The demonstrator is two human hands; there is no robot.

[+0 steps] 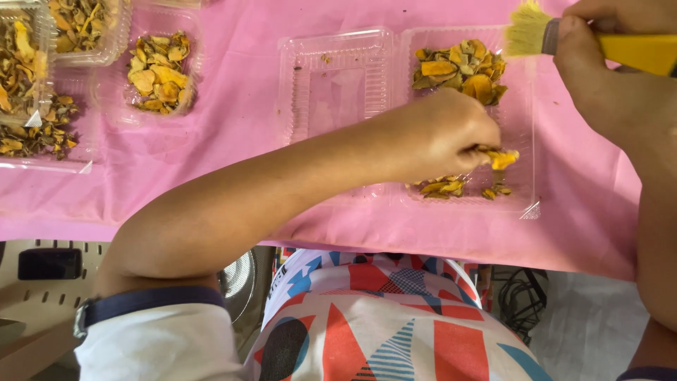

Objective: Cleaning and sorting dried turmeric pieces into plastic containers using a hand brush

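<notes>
Clearly, the left hand [441, 134] reached across the middle of the frame, its fingers pinched nearly closed on a yellow dried piece [502, 159] held over the lower part of the open clear plastic box [525, 134]. At the upper right, the right hand [606, 63] was wrapped tight around a yellow-handled brush [564, 35]; the brush lay almost level, its long axis running left to right, with pale bristles pointing left toward the top centre. More dried pieces [462, 70] were heaped in the box's upper part, and a few lay near its lower edge. Filled boxes [159, 70] sat at the upper left on the pink cloth [233, 106].
</notes>
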